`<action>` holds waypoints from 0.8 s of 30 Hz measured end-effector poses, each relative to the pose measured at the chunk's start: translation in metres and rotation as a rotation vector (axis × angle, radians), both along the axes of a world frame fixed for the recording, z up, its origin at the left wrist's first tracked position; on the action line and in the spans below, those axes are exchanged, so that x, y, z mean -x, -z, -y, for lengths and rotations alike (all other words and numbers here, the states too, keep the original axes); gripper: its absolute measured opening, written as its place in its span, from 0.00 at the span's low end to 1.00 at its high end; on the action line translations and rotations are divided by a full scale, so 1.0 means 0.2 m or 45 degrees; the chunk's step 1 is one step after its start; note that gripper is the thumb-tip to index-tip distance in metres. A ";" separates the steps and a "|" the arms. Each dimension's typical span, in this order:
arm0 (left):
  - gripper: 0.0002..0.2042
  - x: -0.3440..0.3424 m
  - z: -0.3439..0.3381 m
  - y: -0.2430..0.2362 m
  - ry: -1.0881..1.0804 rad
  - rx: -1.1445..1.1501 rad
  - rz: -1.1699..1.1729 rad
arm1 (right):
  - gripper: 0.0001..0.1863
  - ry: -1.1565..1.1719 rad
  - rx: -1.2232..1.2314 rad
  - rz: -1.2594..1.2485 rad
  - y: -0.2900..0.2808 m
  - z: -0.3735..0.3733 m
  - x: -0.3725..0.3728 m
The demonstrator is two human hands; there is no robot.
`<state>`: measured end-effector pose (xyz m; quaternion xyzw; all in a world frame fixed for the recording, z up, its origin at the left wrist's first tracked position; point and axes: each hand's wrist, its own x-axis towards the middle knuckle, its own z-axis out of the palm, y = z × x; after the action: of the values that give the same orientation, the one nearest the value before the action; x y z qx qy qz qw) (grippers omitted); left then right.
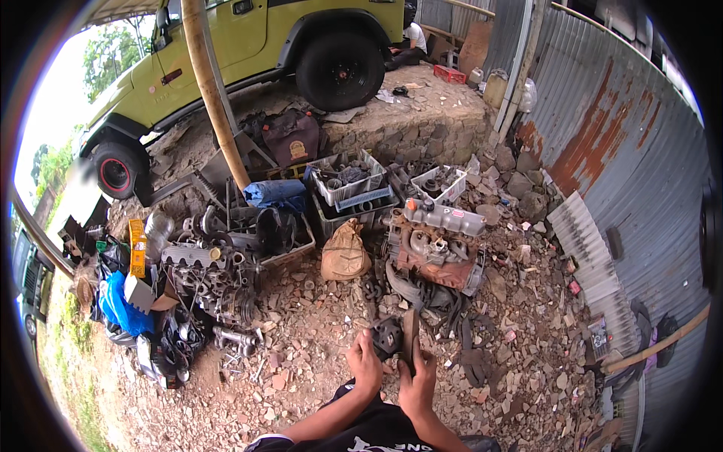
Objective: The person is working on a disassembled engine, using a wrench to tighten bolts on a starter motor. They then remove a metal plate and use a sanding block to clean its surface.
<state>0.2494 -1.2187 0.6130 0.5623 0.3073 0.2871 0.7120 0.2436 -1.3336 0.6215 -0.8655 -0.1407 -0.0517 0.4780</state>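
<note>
In front of my body, my left hand (364, 364) is closed on a dark, rounded metal part (387, 337); its exact kind does not show. Beside it, my right hand (417, 383) grips the lower end of a flat, narrow brownish bar (410, 330), which stands nearly upright. The bar's left face is against or very near the dark part; whether they touch I cannot tell. Just beyond both hands, dark straps or hoses (440, 300) lie on the rubble. A rusty engine block (437, 252) sits farther off to the right, and a tan sack (346, 252) stands ahead.
More engine parts (218, 264) are heaped at left, near a blue plastic bag (123, 305). Crates of parts (369, 179) stand behind the sack. A yellow-green off-road vehicle (263, 38) is parked on a raised ledge. Corrugated metal sheeting (640, 173) bounds the right. Another person (414, 36) sits far back.
</note>
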 end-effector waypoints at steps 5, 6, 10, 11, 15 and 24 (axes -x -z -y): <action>0.19 -0.35 -0.17 -0.08 0.047 -0.160 0.041 | 0.34 0.100 0.034 0.131 -0.09 -0.18 -0.37; 0.18 -0.45 -0.26 -0.10 0.007 -0.113 0.110 | 0.34 0.044 -0.024 0.146 -0.09 -0.23 -0.37; 0.21 -0.63 -0.32 -0.24 0.062 -0.095 0.357 | 0.33 0.067 -0.050 0.232 -0.19 -0.34 -0.66; 0.21 -0.62 -0.32 -0.32 0.078 -0.142 0.350 | 0.33 0.089 -0.054 0.222 -0.23 -0.37 -0.74; 0.22 -0.78 -0.54 -0.19 -0.184 0.009 0.365 | 0.34 -0.104 -0.044 0.165 -0.24 -0.54 -0.75; 0.19 -0.75 -0.76 -0.17 -0.651 -0.124 0.340 | 0.34 -0.604 -0.066 0.167 -0.22 -0.79 -0.95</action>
<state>0.4001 -1.0659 0.6464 0.4574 0.3287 0.5431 0.6227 0.4339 -1.1752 0.6648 -0.7905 -0.3691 0.0024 0.4887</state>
